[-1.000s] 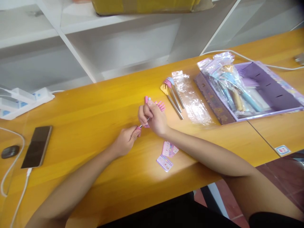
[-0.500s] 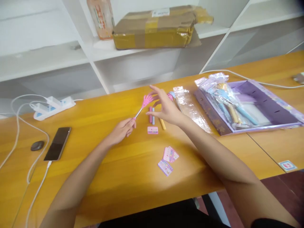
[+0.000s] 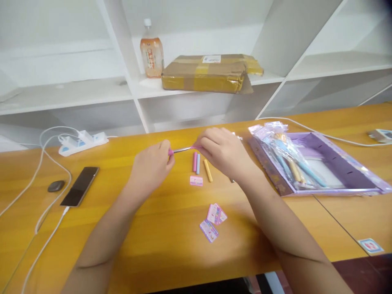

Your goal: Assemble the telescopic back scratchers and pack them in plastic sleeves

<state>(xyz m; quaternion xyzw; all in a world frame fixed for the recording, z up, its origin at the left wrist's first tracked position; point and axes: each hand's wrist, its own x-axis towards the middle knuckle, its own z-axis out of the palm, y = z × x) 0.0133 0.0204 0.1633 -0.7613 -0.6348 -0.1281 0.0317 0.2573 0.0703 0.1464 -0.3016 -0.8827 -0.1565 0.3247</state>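
Note:
A pink back scratcher with a silver rod is stretched level between my two hands. My left hand is closed around its pink handle, with only the end showing. The fingers of my right hand are closed over the pink hand-shaped head, which they mostly hide. Just below the rod lie a pink stick, a blue stick and a yellow stick on the table. A small pink card sits in front of them, and several more cards lie nearer to me.
At right, a purple box holds clear bags of more scratcher-like items. On the left are a phone, a small black object and a power strip with white cables. A taped carton and a bottle stand on the shelf.
My right hand has gone from spread fingers beside the scratcher's head to closed on it. The scratcher has turned from slanted to nearly level. The camera view has tilted upward.

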